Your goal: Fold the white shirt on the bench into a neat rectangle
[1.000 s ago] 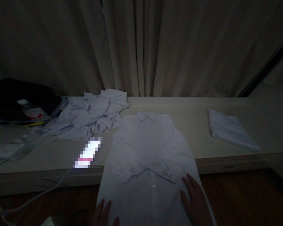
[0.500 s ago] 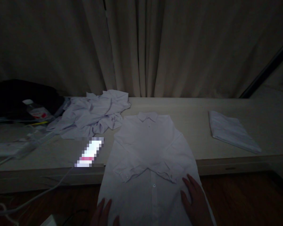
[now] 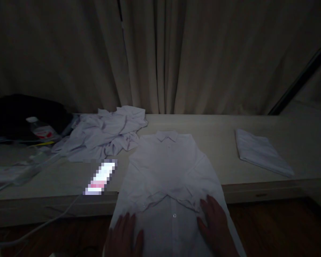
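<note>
A white button-up shirt (image 3: 166,167) lies front side up in the middle, collar toward the curtain. Its sleeves are folded inward across the front, cuffs near the centre. The lower part reaches past the table's front edge toward me. My left hand (image 3: 124,233) rests flat on the shirt's left side, below the left cuff, fingers apart. On the other side, my right hand (image 3: 215,223) lies on the fabric beside the right cuff, fingers stretched out. Neither hand grips anything. The shirt's hem is out of view.
On the pale table (image 3: 216,125), a crumpled white garment pile (image 3: 107,128) is at left and a folded white cloth (image 3: 262,151) at right. A lit phone (image 3: 101,176) with a cable lies near the front edge. A plastic bottle (image 3: 42,129) rests by a dark bag (image 3: 21,107).
My left hand has come up and further into view on the shirt. My right hand has shifted slightly left and up toward the right cuff. The camera view has tilted slightly.
</note>
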`<state>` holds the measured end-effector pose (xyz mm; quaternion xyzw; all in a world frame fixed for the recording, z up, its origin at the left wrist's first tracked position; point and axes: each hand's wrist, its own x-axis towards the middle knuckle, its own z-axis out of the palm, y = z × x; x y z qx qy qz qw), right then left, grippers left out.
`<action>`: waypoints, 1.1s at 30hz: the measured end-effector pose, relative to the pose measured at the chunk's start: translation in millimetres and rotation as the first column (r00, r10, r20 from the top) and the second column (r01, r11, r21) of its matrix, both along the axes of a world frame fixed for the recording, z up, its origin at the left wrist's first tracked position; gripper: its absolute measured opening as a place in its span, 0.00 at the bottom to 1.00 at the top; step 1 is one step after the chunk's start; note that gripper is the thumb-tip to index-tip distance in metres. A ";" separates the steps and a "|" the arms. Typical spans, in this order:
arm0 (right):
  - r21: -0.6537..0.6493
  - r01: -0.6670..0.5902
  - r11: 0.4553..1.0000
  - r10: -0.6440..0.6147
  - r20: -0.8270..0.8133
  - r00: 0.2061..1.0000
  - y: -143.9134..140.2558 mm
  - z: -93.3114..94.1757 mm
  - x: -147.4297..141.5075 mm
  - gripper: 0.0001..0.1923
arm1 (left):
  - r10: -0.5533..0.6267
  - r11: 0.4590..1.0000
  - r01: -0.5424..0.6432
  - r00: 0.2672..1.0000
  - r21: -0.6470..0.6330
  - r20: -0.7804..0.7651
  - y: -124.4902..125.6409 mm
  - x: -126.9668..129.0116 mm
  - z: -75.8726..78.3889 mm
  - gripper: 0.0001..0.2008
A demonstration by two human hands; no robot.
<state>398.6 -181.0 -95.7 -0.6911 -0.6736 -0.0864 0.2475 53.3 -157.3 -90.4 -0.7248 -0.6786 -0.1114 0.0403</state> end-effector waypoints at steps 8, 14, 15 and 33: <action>0.034 -0.081 0.996 0.083 -0.063 0.995 30.0 4.4 -3.2 0.10 | 0.013 0.998 -0.009 0.999 -0.065 0.053 49.7 19.5 27.5 0.25; 0.030 -0.067 0.997 0.070 -0.134 0.989 23.2 5.1 -3.8 0.08 | -0.087 0.992 0.076 0.989 0.097 0.115 46.0 8.0 2.8 0.20; 0.039 -0.071 0.997 0.076 -0.135 0.988 22.9 6.7 -4.5 0.08 | -0.093 0.992 0.081 0.988 0.101 0.125 46.0 7.2 2.1 0.19; -0.055 -0.116 0.992 0.111 -0.088 0.990 26.8 10.1 -6.7 0.10 | -0.061 0.997 0.058 0.997 0.054 0.055 41.6 19.4 20.0 0.14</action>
